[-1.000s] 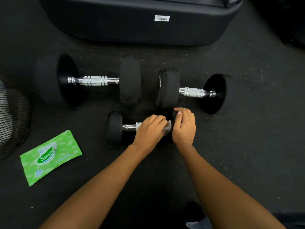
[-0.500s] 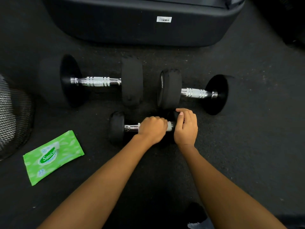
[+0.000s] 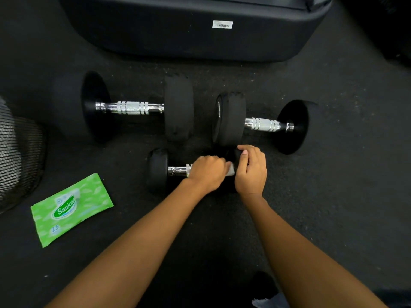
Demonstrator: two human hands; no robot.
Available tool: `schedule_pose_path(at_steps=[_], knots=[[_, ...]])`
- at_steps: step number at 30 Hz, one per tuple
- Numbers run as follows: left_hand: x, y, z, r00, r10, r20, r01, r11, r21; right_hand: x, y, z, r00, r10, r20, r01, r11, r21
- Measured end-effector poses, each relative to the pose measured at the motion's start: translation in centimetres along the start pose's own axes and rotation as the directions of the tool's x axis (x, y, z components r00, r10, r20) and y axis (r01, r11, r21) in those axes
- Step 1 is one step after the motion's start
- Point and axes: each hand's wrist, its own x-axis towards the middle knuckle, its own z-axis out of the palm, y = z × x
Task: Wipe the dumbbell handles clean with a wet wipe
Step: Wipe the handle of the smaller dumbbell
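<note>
Left hand [image 3: 208,172] clamps wet wipe [image 3: 231,170] round small dumbbell [image 3: 158,170] handle [image 3: 178,170]; right hand [image 3: 251,170] grips its right head. Dumbbell lies on dark speckled floor [image 3: 333,207]. Beyond it: two large dumbbells [image 3: 133,107], black padded base [image 3: 155,30]. Left of it: green wipes pack [image 3: 71,207], mesh bin [image 3: 17,156].

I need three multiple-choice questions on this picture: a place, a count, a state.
1. Where does the green wet wipe pack lie?
A. on the floor, left of the small dumbbell
B. right of it
C. on top of it
2. How many dumbbells are visible?
A. two
B. three
C. four
3. What is the left hand doing?
A. resting open
B. gripping a wipe round the small dumbbell's handle
C. lifting the pack
Answers: 1 A, it lies at lower left; 2 B, two large dumbbells plus the small one; 3 B, its fingers curl round it, white wipe showing.
</note>
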Motion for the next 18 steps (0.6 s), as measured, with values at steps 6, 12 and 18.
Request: schedule_pose_path(at_steps=[6, 12, 18], knots=[[-1.7, -1.7, 1.1, 0.976, 0.117, -0.186, -0.147, 0.977, -0.155, 0.1, 0.1, 0.0, 1.000, 0.008, 0.004, -0.008, 1.000, 0.000], [-2.5, -2.1, 0.7, 0.974, 0.074, -0.214, -0.118, 0.973, -0.200, 0.0, -0.1, -0.1, 1.000, 0.015, 0.018, -0.015, 1.000, 0.001], [-2.9, -2.3, -1.0, 0.982, -0.072, -0.176, 0.015, 0.952, -0.305, 0.0, -0.4, -0.2, 1.000, 0.010, 0.028, -0.010, 1.000, -0.006]])
